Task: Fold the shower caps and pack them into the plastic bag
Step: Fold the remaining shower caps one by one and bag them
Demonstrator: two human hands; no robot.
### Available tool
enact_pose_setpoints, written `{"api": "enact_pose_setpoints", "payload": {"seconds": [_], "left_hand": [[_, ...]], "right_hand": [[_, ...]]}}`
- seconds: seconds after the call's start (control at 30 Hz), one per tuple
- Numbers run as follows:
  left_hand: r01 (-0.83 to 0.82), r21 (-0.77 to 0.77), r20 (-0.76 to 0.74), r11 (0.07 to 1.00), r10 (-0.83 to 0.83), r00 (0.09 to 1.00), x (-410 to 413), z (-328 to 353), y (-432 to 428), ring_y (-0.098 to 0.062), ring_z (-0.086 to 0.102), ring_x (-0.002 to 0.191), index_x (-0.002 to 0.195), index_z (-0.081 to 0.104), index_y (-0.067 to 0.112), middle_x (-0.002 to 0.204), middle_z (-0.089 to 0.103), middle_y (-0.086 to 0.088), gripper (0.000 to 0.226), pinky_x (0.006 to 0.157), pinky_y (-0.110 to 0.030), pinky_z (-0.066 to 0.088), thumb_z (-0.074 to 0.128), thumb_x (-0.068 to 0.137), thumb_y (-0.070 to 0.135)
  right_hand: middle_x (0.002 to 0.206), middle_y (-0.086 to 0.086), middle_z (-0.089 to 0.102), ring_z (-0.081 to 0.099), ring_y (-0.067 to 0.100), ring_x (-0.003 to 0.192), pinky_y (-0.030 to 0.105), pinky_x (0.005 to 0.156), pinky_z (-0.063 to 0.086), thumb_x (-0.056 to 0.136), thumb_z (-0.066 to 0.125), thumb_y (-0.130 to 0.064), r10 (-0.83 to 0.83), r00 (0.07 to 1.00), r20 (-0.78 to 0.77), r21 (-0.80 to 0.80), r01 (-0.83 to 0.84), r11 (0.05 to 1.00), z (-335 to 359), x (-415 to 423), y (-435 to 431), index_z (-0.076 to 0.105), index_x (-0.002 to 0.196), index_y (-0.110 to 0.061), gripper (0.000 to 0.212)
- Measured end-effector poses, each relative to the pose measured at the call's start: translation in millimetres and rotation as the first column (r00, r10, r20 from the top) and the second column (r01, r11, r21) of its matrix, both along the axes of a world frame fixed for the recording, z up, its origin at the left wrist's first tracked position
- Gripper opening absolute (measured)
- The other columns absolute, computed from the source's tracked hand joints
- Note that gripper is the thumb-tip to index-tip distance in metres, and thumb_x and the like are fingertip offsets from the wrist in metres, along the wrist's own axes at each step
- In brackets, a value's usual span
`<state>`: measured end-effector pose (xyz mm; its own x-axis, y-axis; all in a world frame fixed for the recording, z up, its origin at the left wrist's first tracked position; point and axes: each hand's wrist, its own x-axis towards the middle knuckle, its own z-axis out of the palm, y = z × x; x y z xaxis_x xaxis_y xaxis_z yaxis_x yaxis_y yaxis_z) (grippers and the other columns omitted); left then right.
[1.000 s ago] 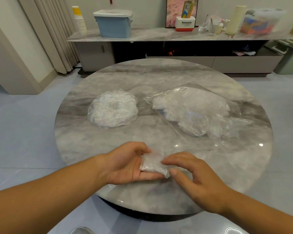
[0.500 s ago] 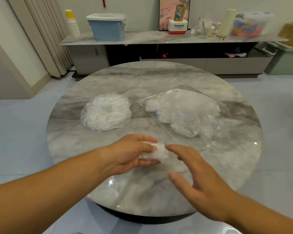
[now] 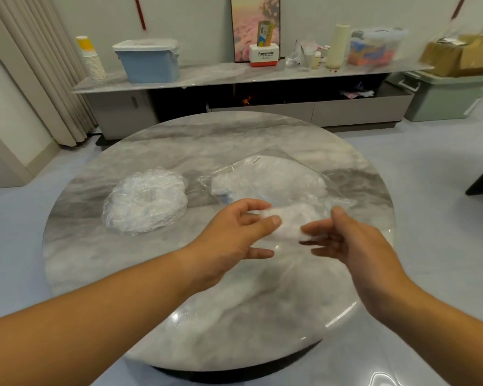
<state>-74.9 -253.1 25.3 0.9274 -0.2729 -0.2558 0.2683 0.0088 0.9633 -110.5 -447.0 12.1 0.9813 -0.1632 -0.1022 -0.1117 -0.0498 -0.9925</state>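
A small folded shower cap point(image 3: 289, 225), white and crinkled, is held above the round marble table point(image 3: 234, 316) between my two hands. My left hand point(image 3: 232, 238) pinches its left end between thumb and curled fingers. My right hand point(image 3: 346, 243) is spread, thumb raised, with its fingertips at the cap's right end. Just behind the hands lies the clear plastic bag point(image 3: 276, 176), flat on the table with several white caps inside. A ring-shaped pile of unfolded clear shower caps point(image 3: 145, 201) sits on the table's left side. Motion blur hides the exact finger contact.
Behind the table runs a long low cabinet point(image 3: 262, 73) carrying a blue lidded bin point(image 3: 148, 62), stacked paper cups point(image 3: 92, 59), a white roll and a clear storage box. A green bin point(image 3: 444, 98) stands on the floor at right, curtains hang at left.
Both hands have lifted away from the near edge and moved forward and right with the folded cap, up to the bag. The right hand has opened wider beside it.
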Motion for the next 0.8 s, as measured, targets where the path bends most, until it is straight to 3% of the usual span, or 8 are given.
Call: {"api": "enact_pose_setpoints", "payload": {"seconds": [0.07, 0.13, 0.23, 0.33, 0.43, 0.53, 0.63, 0.8], "left_hand": [[0.005, 0.235, 0.172, 0.972, -0.047, 0.984, 1, -1, -6, -0.003, 0.062, 0.115, 0.115, 0.069, 0.026, 0.123, 0.067, 0.009, 0.021, 0.098, -0.035, 0.055, 0.060, 0.098, 0.035], [0.036, 0.456, 0.295, 0.889, -0.189, 0.936, 2, -5, -11, 0.006, 0.044, 0.130, 0.116, 0.067, 0.038, 0.142, 0.049, 0.022, 0.025, 0.114, -0.029, 0.037, 0.048, 0.102, 0.046], [0.153, 0.662, 0.266, 0.733, -0.421, 0.867, 2, -13, -19, 0.000, -0.004, 0.152, 0.133, 0.056, 0.048, 0.166, -0.001, 0.020, 0.037, 0.125, -0.034, 0.009, 0.036, 0.102, 0.056], [0.182, 0.810, 0.207, 0.557, -0.562, 0.801, 2, -21, -22, -0.001, -0.032, 0.145, 0.156, 0.028, 0.036, 0.162, -0.028, 0.016, 0.062, 0.126, -0.038, -0.005, 0.028, 0.100, 0.063], [0.169, 0.867, 0.173, 0.469, -0.601, 0.781, 5, -26, -24, -0.003, -0.034, 0.144, 0.161, 0.004, 0.027, 0.159, -0.035, 0.014, 0.076, 0.124, -0.032, -0.007, 0.026, 0.099, 0.065], [0.153, 0.879, 0.182, 0.451, -0.615, 0.767, 3, -29, -22, -0.001, -0.028, 0.146, 0.159, -0.012, 0.025, 0.160, -0.033, 0.014, 0.082, 0.123, -0.026, -0.005, 0.027, 0.099, 0.065], [0.174, 0.850, 0.210, 0.497, -0.624, 0.753, -1, -28, -17, 0.005, -0.026, 0.145, 0.158, -0.017, 0.026, 0.160, -0.031, 0.018, 0.084, 0.119, -0.017, -0.007, 0.030, 0.100, 0.064], [0.186, 0.820, 0.255, 0.541, -0.636, 0.728, -8, -27, -7, 0.013, -0.025, 0.143, 0.158, -0.015, 0.030, 0.159, -0.030, 0.025, 0.082, 0.117, -0.013, -0.007, 0.030, 0.099, 0.064]], "right_hand": [[0.089, 0.003, 0.079, 0.075, 0.023, 0.084, 0.042, 0.087, 0.056, 0.108, 0.036, -0.039, -0.116, 0.992, 0.050, -0.080, 0.119, 0.990, 2, 9, -22, 0.076, 0.087, -0.008, 0.056], [0.087, 0.001, 0.078, 0.075, 0.022, 0.084, 0.043, 0.087, 0.056, 0.109, 0.032, -0.043, -0.195, 0.978, 0.070, -0.173, 0.205, 0.963, 0, 16, -43, 0.076, 0.086, -0.013, 0.058], [0.090, 0.003, 0.077, 0.072, 0.026, 0.092, 0.047, 0.094, 0.055, 0.107, 0.028, -0.053, -0.219, 0.975, -0.017, -0.225, 0.210, 0.951, -12, 25, -62, 0.075, 0.089, -0.018, 0.062], [0.100, 0.004, 0.076, 0.071, 0.025, 0.099, 0.048, 0.100, 0.052, 0.105, 0.025, -0.060, -0.170, 0.979, -0.110, -0.183, 0.148, 0.972, -21, 30, -59, 0.074, 0.094, -0.019, 0.065], [0.109, 0.000, 0.075, 0.069, 0.018, 0.105, 0.043, 0.104, 0.050, 0.104, 0.024, -0.060, -0.079, 0.993, -0.093, -0.130, 0.067, 0.989, -24, 32, -45, 0.073, 0.098, -0.022, 0.063], [0.114, -0.007, 0.074, 0.066, 0.014, 0.113, 0.046, 0.111, 0.044, 0.094, 0.026, -0.073, -0.001, 0.997, -0.078, -0.071, -0.005, 0.997, -25, 37, -36, 0.078, 0.102, -0.027, 0.070], [0.121, -0.010, 0.072, 0.065, 0.012, 0.116, 0.048, 0.113, 0.041, 0.079, 0.030, -0.085, 0.067, 0.995, -0.078, -0.016, -0.069, 0.998, -25, 44, -28, 0.078, 0.110, -0.032, 0.077], [0.124, -0.005, 0.072, 0.062, 0.010, 0.121, 0.043, 0.111, 0.045, 0.080, 0.031, -0.077, 0.133, 0.990, -0.054, 0.132, -0.125, 0.983, -11, 55, -8, 0.072, 0.120, -0.019, 0.081]]}}
